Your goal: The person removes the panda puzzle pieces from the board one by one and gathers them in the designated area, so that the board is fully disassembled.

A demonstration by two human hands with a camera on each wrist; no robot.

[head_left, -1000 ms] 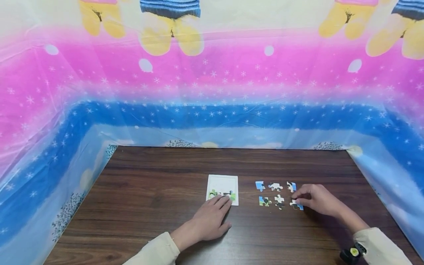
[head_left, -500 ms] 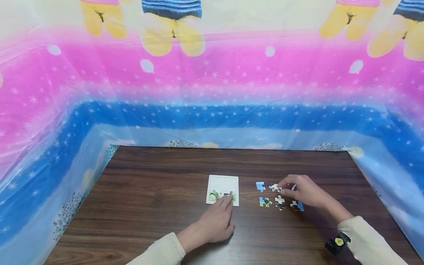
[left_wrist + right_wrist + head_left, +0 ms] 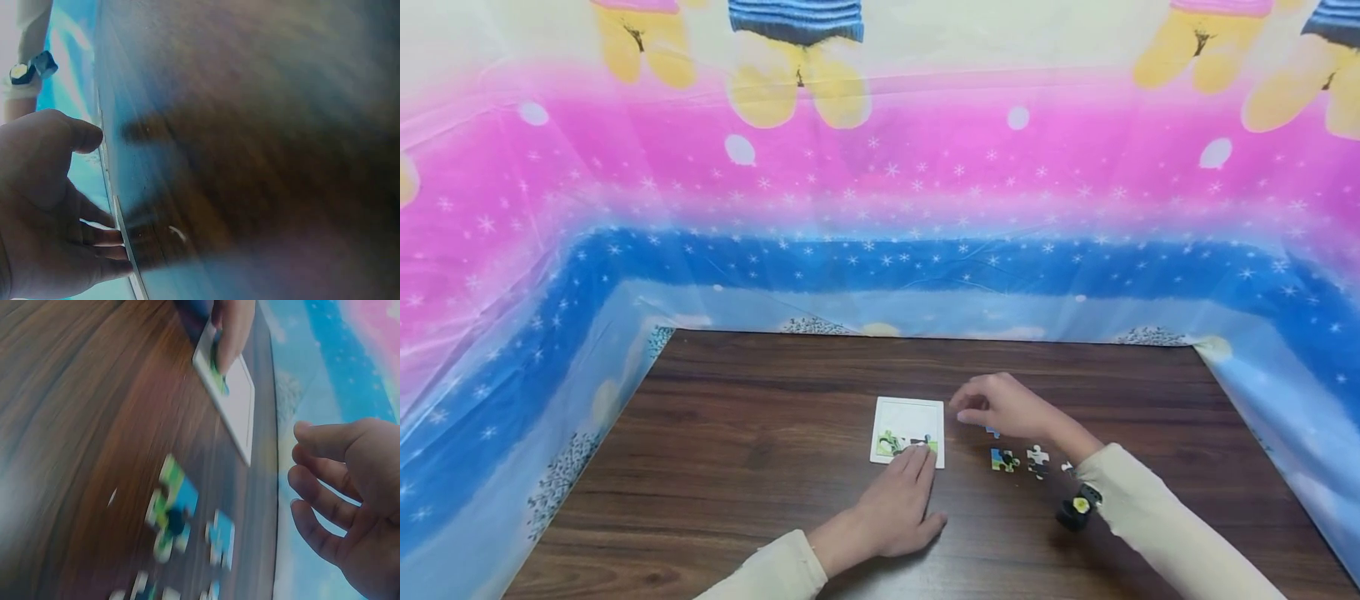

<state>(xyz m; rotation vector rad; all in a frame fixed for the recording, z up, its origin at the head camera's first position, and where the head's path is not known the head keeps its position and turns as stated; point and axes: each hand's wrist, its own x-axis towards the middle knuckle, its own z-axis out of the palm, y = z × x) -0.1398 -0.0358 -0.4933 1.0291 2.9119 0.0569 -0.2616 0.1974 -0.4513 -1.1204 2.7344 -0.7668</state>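
A white square puzzle tray (image 3: 910, 414) lies on the table, with green, black and white pieces (image 3: 887, 442) along its near side. My left hand (image 3: 895, 510) rests its straight fingers on the tray's near edge, covering part of those pieces. Over the table just right of the tray hovers my right hand (image 3: 1011, 408), fingers loosely bent; in the right wrist view no piece shows between its fingertips. Beneath and beside it lie loose jigsaw pieces: a blue one (image 3: 222, 540), a green-and-blue one (image 3: 172, 509) and a black-and-white one (image 3: 1037, 461). The right forearm hides others.
The dark wood table (image 3: 760, 400) is bordered by a printed blue and pink cloth (image 3: 865, 267) at the back and sides. A black device (image 3: 1077, 507) is strapped to the right wrist.
My right hand has moved left from the right column of loose pieces, across the upper row, towards the tray. The left hand has stayed on the tray, shifting only slightly.
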